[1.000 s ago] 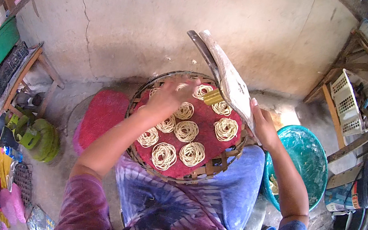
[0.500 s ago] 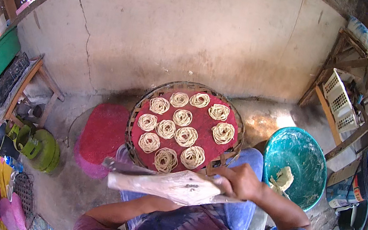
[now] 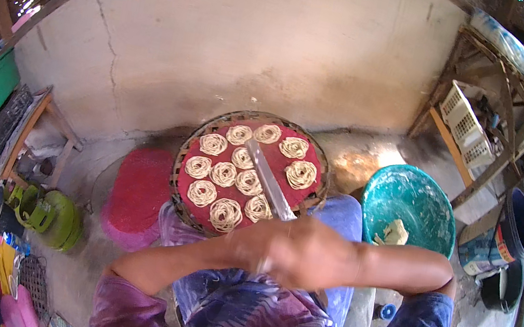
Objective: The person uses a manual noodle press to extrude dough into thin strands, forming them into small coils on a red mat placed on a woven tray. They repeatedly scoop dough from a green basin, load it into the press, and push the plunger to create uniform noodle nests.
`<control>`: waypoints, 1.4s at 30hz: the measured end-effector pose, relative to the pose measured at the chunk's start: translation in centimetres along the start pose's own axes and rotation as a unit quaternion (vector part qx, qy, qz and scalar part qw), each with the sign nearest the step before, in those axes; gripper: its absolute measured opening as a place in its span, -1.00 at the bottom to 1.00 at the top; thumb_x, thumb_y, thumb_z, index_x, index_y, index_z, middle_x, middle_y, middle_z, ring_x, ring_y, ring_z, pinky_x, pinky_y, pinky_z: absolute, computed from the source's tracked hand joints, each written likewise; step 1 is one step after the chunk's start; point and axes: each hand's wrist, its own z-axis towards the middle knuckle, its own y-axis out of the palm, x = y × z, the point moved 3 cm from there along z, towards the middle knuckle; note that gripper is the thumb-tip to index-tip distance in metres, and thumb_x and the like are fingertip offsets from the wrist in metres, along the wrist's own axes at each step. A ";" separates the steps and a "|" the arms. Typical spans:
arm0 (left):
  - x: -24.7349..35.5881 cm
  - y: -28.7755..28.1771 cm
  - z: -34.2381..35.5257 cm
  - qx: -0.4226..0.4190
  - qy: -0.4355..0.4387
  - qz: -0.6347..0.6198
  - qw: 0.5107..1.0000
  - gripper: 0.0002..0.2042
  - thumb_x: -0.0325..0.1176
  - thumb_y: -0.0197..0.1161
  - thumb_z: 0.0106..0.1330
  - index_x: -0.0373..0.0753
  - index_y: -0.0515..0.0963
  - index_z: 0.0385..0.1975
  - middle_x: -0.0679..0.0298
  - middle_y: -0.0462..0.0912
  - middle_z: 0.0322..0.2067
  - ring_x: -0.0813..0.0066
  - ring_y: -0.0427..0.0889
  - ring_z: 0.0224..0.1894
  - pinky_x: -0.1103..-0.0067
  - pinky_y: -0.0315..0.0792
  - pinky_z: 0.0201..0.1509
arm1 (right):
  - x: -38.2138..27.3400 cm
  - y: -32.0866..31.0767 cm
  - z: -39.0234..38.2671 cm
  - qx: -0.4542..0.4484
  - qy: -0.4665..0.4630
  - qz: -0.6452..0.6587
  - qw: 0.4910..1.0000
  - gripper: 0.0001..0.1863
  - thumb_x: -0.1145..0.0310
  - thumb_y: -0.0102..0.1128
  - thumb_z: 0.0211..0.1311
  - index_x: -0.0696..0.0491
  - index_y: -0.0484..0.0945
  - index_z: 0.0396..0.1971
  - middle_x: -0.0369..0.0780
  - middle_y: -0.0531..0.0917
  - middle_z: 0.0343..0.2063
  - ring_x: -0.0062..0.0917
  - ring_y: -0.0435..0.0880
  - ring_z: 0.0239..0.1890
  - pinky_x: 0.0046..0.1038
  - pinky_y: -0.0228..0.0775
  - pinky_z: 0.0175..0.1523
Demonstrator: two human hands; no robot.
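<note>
In front of me, a long, narrow, floury tool (image 3: 270, 179) points away over a round woven tray (image 3: 188, 144) lined with red cloth. Its near end disappears into my two overlapping hands, both blurred by motion. My right hand (image 3: 319, 256) is closed round that end. My left hand (image 3: 254, 249) is pressed close beside it, its fingers too smeared and hidden to read. Several coiled pale noodle nests (image 3: 247, 182) lie spread on the red cloth, some partly behind the tool. The tray rests by my knees.
Right: a teal basin (image 3: 412, 196) with pale dough, buckets (image 3: 515, 226), a wooden rack with a white crate (image 3: 466, 121). Left: a red cushion (image 3: 137, 191), a green gas cylinder (image 3: 58, 219), a low wooden stand (image 3: 30, 139). A cracked wall (image 3: 262, 39) stands behind the tray.
The tool, first raised at the tray's right side, then lying crosswise at my lap, now points away over the tray. My left hand left the nests and joined my right at the tool.
</note>
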 end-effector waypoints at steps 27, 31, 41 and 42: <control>3.4 -0.4 19.2 0.355 0.227 0.286 0.860 -0.69 -0.38 0.32 0.20 -0.28 0.57 -0.06 0.14 0.56 0.01 0.27 0.46 0.12 0.37 0.18 0.27 | 12.8 3.7 -42.4 -0.190 0.797 -0.200 0.538 -0.65 0.12 0.04 0.22 0.06 0.60 -0.20 -0.02 0.63 -0.14 -0.24 0.64 -0.07 -0.26 0.49 -0.05; 3.3 0.3 21.6 0.326 0.188 0.022 0.926 -0.72 -0.34 0.34 0.14 -0.16 0.59 -0.13 0.25 0.63 -0.09 0.31 0.56 -0.01 0.30 0.29 0.21 | 13.7 2.5 -42.4 -0.278 0.718 -0.233 0.594 -0.80 0.32 0.05 0.13 0.02 0.66 -0.39 -0.14 0.72 -0.30 -0.37 0.74 -0.25 -0.36 0.56 -0.24; 1.7 0.9 25.4 0.362 0.237 0.249 0.866 -0.69 -0.31 0.35 0.09 -0.10 0.57 -0.12 0.23 0.61 -0.11 0.20 0.52 0.00 0.20 0.20 0.28 | 21.7 -0.4 -44.1 -0.322 0.717 -0.291 0.546 -0.85 0.40 0.20 0.06 0.02 0.72 -0.38 -0.21 0.74 -0.39 -0.36 0.75 -0.32 -0.40 0.57 -0.38; 1.5 0.8 25.5 0.367 0.236 0.213 0.874 -0.67 -0.28 0.36 0.10 -0.10 0.57 -0.11 0.24 0.61 -0.10 0.20 0.52 0.01 0.18 0.17 0.32 | 21.8 0.6 -44.8 -0.344 0.740 -0.250 0.521 -0.84 0.40 0.19 0.07 0.02 0.71 -0.37 -0.21 0.74 -0.39 -0.37 0.75 -0.31 -0.40 0.57 -0.38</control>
